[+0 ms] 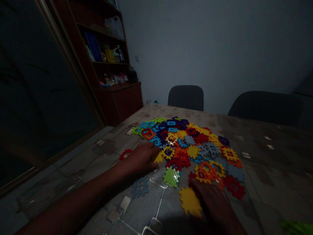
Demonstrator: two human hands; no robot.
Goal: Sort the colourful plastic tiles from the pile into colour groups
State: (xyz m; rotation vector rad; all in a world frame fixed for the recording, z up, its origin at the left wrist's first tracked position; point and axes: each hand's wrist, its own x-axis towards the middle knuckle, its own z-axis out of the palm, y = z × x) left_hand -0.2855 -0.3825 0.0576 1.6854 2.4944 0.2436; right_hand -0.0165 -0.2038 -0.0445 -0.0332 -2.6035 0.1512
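A spread-out heap of toothed plastic building tiles point(182, 156) in many colours covers the middle of the table. At its left edge my left hand point(144, 156) reaches in, fingers curled and thumb closed round a yellow tile point(158, 158), partly hidden. Nearer to me, my right hand point(216, 199) grips a larger-looking yellow tile point(189, 200) at its right edge; the fingertips are dark and partly hidden. Between the hands lies a light green tile point(171, 177). A grey window tile point(140, 187) rests below my left wrist, and a red tile point(126, 154) sits beyond that forearm.
The patterned table point(137, 215) extends to both sides. Something bright green point(295, 227) shows at the bottom right corner. Two dark chairs point(186, 97) stand at the far side, before a pale wall. A wooden shelf unit point(107, 62) with household items is at the back left.
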